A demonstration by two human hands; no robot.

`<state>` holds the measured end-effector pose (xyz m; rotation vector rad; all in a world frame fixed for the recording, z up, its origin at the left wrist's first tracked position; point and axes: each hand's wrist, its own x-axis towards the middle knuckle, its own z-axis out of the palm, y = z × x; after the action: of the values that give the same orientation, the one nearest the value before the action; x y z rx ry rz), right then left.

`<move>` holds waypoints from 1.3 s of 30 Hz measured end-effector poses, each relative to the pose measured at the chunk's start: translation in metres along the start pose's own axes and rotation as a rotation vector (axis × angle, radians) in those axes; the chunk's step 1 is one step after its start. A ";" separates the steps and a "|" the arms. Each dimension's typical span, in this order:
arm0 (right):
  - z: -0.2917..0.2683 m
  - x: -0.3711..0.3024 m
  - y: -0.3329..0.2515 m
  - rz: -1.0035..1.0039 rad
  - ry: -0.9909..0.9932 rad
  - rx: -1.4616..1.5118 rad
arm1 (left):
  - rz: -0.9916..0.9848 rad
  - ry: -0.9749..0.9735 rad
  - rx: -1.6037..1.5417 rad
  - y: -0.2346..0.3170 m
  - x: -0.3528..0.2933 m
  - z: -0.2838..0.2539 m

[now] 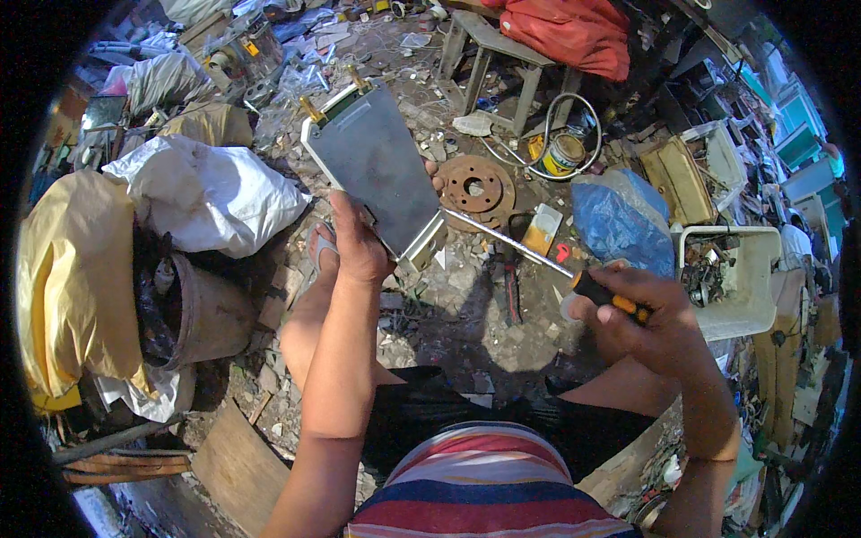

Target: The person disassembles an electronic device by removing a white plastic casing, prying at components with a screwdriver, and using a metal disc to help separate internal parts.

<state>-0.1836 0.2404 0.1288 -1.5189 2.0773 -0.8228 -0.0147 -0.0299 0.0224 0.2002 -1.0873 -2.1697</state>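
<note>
My left hand (357, 240) grips a flat, grey, box-shaped device (372, 161) from its lower left side, with fingertips showing at its right edge. Two brass-coloured fittings (357, 79) stick out of the device's far end. In my right hand (641, 314) is a screwdriver (538, 258) with a long metal shaft and a black and orange handle. Its tip meets the device's lower right corner; whether it sits in a gap there I cannot tell. Beyond the device, a rusty brake disc (473, 190) lies on the ground.
A red-handled tool (511, 291) lies between my legs. To the right are a blue plastic bag (621, 220) and a white bin (758, 296) of scrap. A bucket (211, 309) and white sack (211, 193) stand left. Farther off is a wooden stool (498, 45).
</note>
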 end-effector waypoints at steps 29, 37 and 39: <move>-0.075 0.114 -0.122 -0.358 -0.031 -0.466 | -0.220 0.215 -0.299 -0.034 -0.001 0.011; -0.075 0.100 -0.127 -0.417 -0.039 -0.774 | -0.212 0.214 -0.369 -0.035 -0.001 0.012; -0.080 0.096 -0.122 -0.321 -0.012 -0.855 | -0.219 0.234 -0.374 -0.034 0.001 0.018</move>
<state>-0.1804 0.1379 0.2705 -2.3080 2.3388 0.0402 -0.0406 -0.0052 0.0079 0.4051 -0.5377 -2.4248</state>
